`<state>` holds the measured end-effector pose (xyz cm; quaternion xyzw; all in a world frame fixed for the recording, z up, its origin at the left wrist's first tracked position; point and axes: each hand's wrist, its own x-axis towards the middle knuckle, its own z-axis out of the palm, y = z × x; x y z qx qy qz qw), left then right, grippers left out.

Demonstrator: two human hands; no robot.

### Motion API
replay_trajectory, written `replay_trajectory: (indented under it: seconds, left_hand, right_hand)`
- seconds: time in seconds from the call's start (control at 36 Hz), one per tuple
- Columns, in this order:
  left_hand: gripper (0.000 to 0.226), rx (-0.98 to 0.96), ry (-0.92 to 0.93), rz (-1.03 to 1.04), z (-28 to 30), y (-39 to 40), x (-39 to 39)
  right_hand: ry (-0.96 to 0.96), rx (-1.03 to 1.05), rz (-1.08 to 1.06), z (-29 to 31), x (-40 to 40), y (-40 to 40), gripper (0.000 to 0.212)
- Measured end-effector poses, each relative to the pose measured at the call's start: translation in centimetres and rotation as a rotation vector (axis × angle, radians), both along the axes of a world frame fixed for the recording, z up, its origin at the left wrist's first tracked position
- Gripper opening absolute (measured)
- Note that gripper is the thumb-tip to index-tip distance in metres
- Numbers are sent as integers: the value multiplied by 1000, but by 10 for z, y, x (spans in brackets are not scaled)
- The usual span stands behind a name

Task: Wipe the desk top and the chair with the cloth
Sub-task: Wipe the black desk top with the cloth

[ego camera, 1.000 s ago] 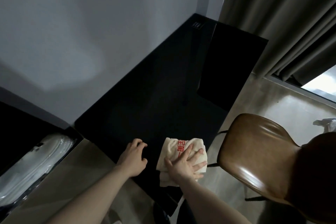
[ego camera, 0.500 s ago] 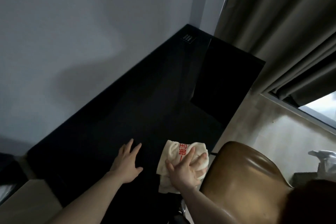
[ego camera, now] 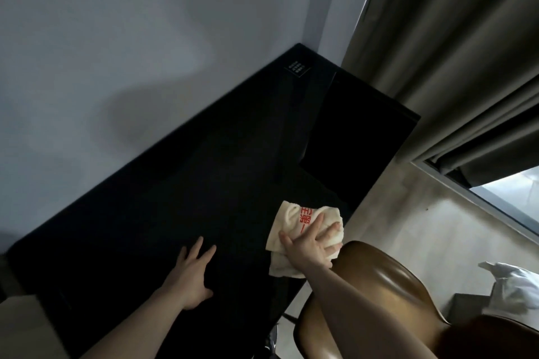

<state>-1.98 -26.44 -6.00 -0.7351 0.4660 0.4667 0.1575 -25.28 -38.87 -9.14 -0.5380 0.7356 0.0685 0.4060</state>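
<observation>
The right hand (ego camera: 310,245) has pushed the cloth (ego camera: 300,237) farther along the desk top (ego camera: 204,183).

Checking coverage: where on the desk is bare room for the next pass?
Bare: the black desk top between the wall and the left hand, back to the corner socket plate. Crowded: the front edge, where the right hand presses the cream cloth beside the brown leather chair.
</observation>
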Motion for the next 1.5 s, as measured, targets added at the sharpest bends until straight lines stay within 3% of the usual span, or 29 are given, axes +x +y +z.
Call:
replay_trajectory:
  seconds: [0.25, 0.5, 0.78, 1.22, 1.5]
  left_hand:
    - [95, 21, 30, -36, 25, 25, -1]
    - [91, -86, 53, -63, 54, -35, 2]
    - [91, -135, 42, -118, 55, -159, -8]
    - [114, -136, -30, -223, -23, -388, -52]
    - [120, -163, -65, -249, -46, -412, -49]
  right_hand:
    - [32, 41, 23, 10, 12, 53, 125]
    - [8, 86, 52, 14, -1, 13, 119]
    - [112, 74, -84, -9, -21, -112, 114]
    - [247, -103, -145, -31, -103, -371, 106]
    - [359, -217, -185, -30, -135, -470, 101]
